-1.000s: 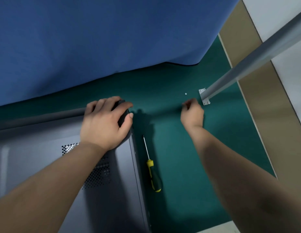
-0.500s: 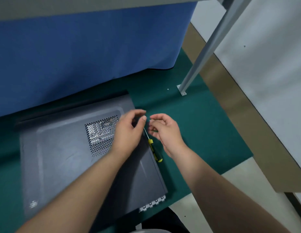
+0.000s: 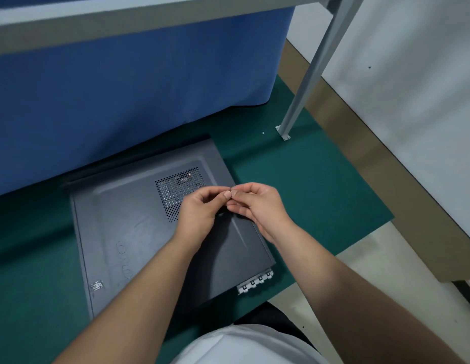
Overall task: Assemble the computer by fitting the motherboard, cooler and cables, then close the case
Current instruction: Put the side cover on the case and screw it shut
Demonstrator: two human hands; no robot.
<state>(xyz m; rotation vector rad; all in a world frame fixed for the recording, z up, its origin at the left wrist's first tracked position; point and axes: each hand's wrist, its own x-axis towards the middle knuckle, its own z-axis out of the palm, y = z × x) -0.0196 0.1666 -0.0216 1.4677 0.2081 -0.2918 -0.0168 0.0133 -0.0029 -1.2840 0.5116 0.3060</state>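
Dark grey computer case (image 3: 139, 232) lies flat at centre, side panel on, perforated vent (image 3: 176, 190) at 12 o'clock. Left hand (image 3: 202, 211) and right hand (image 3: 257, 206) meet fingertips above it, pinching; item too small to tell. Green tabletop (image 3: 320, 193), blue cloth (image 3: 123, 88), grey metal leg (image 3: 307, 82) at 1 o'clock.

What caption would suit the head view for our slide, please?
Both hands, left and right, meet fingertip to fingertip above the closed computer case.
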